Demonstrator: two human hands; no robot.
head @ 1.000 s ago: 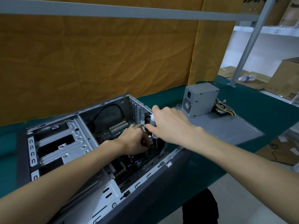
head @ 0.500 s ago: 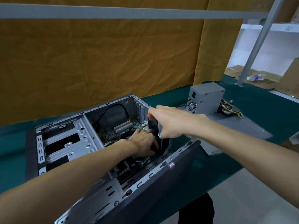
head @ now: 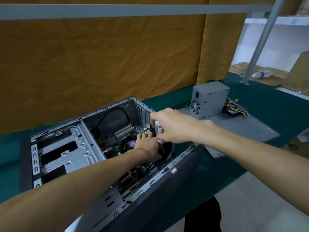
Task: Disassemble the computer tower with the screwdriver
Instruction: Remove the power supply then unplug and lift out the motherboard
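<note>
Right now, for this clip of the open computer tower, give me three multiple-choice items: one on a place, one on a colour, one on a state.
1. Where does the grey power supply stand?
A. inside the tower
B. on the detached side panel, right of the tower
C. on the floor

2. What colour is the table cover?
A. dark green
B. red
C. white

3. What is the right hand doing?
A. lying flat on the table
B. gripping the white-handled screwdriver
C. lifting the power supply

Answers:
1 B: the box sits upright on the flat grey panel, outside the computer tower.
2 A: green cloth shows around the tower.
3 B: its fingers curl round the handle, above the left hand reaching inside the case.
</note>
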